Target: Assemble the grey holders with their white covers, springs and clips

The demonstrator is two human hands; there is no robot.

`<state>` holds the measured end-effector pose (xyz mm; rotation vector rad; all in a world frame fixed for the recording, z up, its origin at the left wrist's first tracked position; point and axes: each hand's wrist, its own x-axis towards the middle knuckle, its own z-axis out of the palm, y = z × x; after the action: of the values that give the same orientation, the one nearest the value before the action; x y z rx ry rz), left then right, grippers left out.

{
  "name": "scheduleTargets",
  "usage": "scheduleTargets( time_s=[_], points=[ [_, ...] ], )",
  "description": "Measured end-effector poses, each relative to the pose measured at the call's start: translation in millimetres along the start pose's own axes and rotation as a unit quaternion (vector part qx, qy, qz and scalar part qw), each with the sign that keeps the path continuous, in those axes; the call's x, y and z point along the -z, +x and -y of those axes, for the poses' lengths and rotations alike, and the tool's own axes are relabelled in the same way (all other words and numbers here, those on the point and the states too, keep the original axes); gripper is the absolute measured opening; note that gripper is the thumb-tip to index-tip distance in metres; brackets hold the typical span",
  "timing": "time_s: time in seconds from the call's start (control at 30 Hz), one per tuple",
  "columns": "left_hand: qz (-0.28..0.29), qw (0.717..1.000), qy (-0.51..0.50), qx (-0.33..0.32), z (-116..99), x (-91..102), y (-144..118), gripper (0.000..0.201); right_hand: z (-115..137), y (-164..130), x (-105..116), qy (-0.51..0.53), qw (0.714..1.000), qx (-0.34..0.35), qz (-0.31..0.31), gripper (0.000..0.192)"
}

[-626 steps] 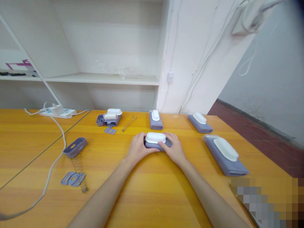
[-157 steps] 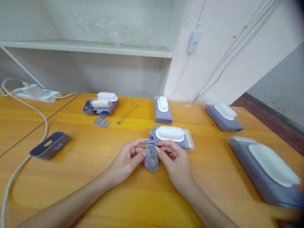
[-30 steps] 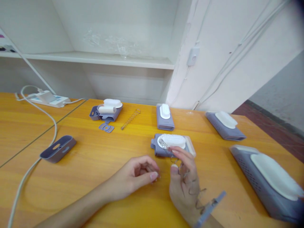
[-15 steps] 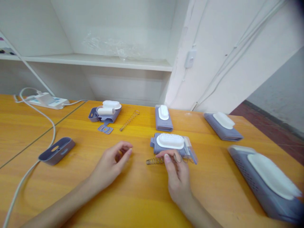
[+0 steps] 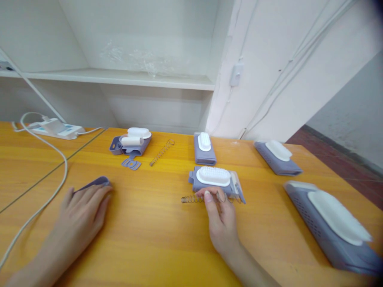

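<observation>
My right hand (image 5: 222, 211) pinches a thin metal coil spring (image 5: 189, 199) between thumb and fingers, its narrow end pointing left. Just behind that hand lies a purple-grey plastic case (image 5: 196, 185) with a white bristle brush head (image 5: 214, 175) on top. Over at the left, my left hand (image 5: 85, 209) is curled over a hollow purple plastic cap (image 5: 101, 181). Most of the cap is hidden under the fingers; its far rim shows.
A second spring (image 5: 162, 152) lies near an opened brush case (image 5: 140, 148) and flat purple parts (image 5: 131, 164). More brush cases (image 5: 205, 153) stand at the back and right (image 5: 335, 223). A white cable (image 5: 64, 175) runs from a power strip (image 5: 56, 128) past my left hand.
My left hand has moved left from mid-table onto the purple cap, which now sits farther right and is mostly covered. My right hand still holds the spring in about the same place.
</observation>
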<state>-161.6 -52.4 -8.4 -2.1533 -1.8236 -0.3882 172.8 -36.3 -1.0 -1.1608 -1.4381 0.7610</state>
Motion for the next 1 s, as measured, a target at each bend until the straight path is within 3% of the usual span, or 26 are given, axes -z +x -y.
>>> scheduleTargets(
  time_s=[0.03, 0.1, 0.17, 0.3, 0.4, 0.53, 0.77, 0.87, 1.0],
  points=[
    [-0.026, 0.998, -0.048, -0.028, -10.4, -2.5, -1.1, 0.025, 0.5, 0.2, 0.4, 0.001, 1.000, -0.001, -0.007, 0.020],
    [-0.009, 0.981, -0.156, -0.117, -37.8, -4.9, -1.6, 0.037, 1.3, 0.4, 1.3, 0.014, 1.000, -0.007, -0.022, 0.020],
    [0.005, 0.954, -0.253, -0.160, -69.9, -3.3, 0.4, 0.050, 1.6, 0.1, 2.1, 0.043, 0.998, -0.013, -0.040, 0.020],
    [0.074, 0.882, -0.402, -0.232, -129.4, 3.8, 13.7, 0.051, 0.7, -0.7, 2.2, 0.089, 0.991, -0.011, -0.100, 0.015],
    [0.051, 0.864, -0.444, -0.231, -159.4, 3.4, 29.6, 0.044, -0.2, 0.9, 2.5, 0.078, 0.987, 0.000, -0.141, 0.016],
    [0.034, 0.854, -0.470, -0.221, -176.7, -0.5, 46.2, 0.040, -1.0, 6.8, 4.8, 0.050, 0.982, 0.000, -0.184, 0.018],
    [0.084, 0.853, -0.481, -0.182, -190.1, 6.1, 50.5, 0.035, -4.6, 6.8, 5.9, 0.013, 0.982, -0.009, -0.186, 0.023],
    [0.112, 0.839, -0.494, -0.199, -204.2, 7.4, 52.7, 0.034, -7.6, 3.0, 6.3, 0.003, 0.984, -0.002, -0.180, 0.023],
    [0.108, 0.820, -0.522, -0.209, -217.8, 5.5, 55.2, 0.031, -10.7, 0.3, 8.1, -0.023, 0.983, 0.021, -0.180, 0.021]
  ],
)
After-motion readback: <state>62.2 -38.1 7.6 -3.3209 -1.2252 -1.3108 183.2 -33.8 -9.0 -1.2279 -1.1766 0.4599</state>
